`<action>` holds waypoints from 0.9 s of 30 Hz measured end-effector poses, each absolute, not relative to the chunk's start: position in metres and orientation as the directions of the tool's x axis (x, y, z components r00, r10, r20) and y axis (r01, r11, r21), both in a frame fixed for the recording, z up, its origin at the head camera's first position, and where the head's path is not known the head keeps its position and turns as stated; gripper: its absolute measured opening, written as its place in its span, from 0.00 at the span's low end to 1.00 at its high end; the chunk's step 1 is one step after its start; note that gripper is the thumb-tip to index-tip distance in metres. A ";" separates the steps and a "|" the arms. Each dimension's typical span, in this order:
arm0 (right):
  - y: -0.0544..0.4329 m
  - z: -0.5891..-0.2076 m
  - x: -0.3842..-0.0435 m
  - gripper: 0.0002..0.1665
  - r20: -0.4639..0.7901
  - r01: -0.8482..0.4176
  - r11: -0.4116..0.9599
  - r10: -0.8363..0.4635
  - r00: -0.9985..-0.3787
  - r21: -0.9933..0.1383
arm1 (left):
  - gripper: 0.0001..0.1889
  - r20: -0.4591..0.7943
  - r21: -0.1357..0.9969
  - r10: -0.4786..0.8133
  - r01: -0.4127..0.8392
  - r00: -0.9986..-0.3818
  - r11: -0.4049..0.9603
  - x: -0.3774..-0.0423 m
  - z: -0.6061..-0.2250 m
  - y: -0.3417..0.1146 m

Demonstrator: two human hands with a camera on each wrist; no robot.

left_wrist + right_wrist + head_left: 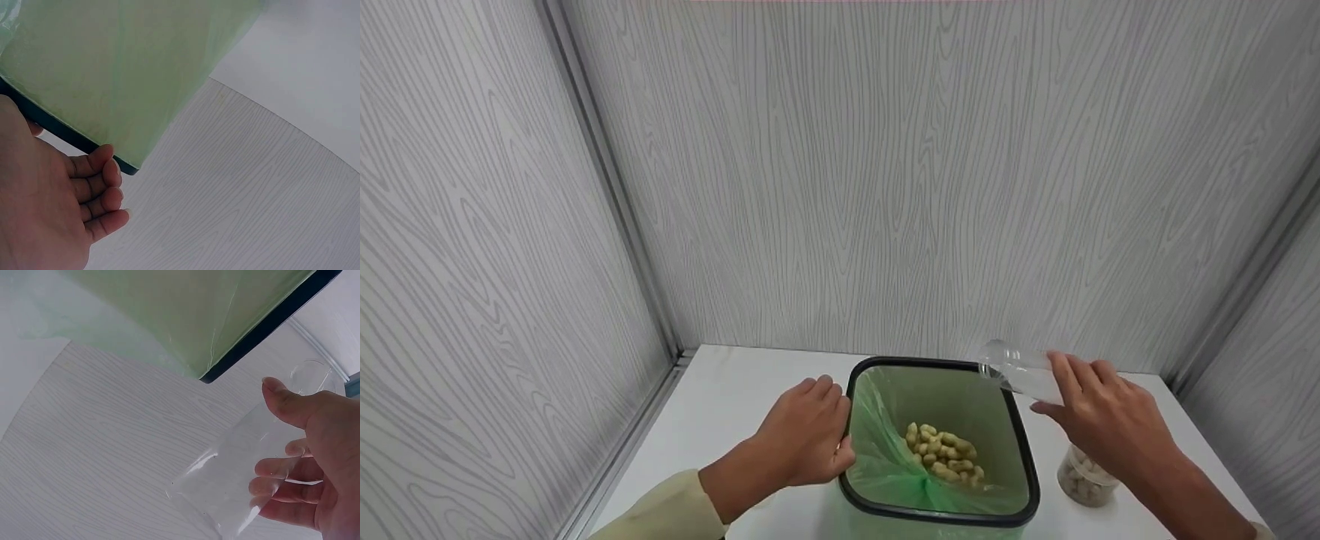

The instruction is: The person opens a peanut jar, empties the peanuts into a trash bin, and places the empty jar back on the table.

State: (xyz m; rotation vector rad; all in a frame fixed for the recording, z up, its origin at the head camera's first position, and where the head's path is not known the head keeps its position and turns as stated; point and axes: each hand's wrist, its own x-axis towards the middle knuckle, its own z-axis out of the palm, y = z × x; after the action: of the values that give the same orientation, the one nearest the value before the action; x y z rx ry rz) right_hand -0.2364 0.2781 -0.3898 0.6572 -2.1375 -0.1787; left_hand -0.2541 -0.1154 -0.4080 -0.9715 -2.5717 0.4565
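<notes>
In the head view, my right hand (1114, 412) grips a clear plastic bottle (1031, 377) lying nearly sideways, one end over the right rim of a bin. Thumb and curled fingers wrap the see-through bottle (225, 464) in the right wrist view. The square bin has a black rim (1025, 450) and a green plastic liner (877, 457). Unshelled peanuts (949, 454) lie in a heap inside it. My left hand (808, 431) holds the bin's left rim, fingers curled; the left wrist view shows the fingertips (115, 197) right at the black rim (67, 135).
A clear jar (1086, 480) of pale pieces stands right of the bin, partly behind my right forearm. The white tabletop (735, 397) is enclosed by wood-grain panels (870, 187) at the back and both sides.
</notes>
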 end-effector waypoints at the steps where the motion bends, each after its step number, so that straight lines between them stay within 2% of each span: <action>1: 0.279 -0.390 -0.237 0.49 0.713 -0.391 0.855 -0.507 -0.485 0.342 | 0.18 0.209 -0.411 0.678 0.566 -0.704 0.715 -0.254 -0.408 -0.115; 7: 0.288 -0.396 -0.238 0.48 0.753 -0.392 0.870 -0.467 -0.464 0.298 | 0.19 0.208 -0.406 0.675 0.566 -0.708 0.718 -0.254 -0.408 -0.115; 15: 0.294 -0.406 -0.237 0.49 0.783 -0.404 0.888 -0.407 -0.470 0.219 | 0.17 0.218 -0.397 0.681 0.574 -0.699 0.716 -0.253 -0.413 -0.118; 22: 0.299 -0.415 -0.236 0.53 0.789 -0.436 0.896 -0.326 -0.521 0.083 | 0.18 0.222 -0.445 0.685 0.553 -0.694 0.704 -0.254 -0.412 -0.118; 27: 0.305 -0.417 -0.239 0.51 0.802 -0.455 0.890 -0.289 -0.522 0.025 | 0.19 0.227 -0.437 0.683 0.555 -0.694 0.708 -0.255 -0.412 -0.116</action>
State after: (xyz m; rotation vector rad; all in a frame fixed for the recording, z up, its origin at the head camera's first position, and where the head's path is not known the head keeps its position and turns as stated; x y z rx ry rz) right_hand -0.2390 0.3054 -0.4175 0.5328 -2.1546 0.2340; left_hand -0.2548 -0.1163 -0.4120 -0.9615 -2.5424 0.4764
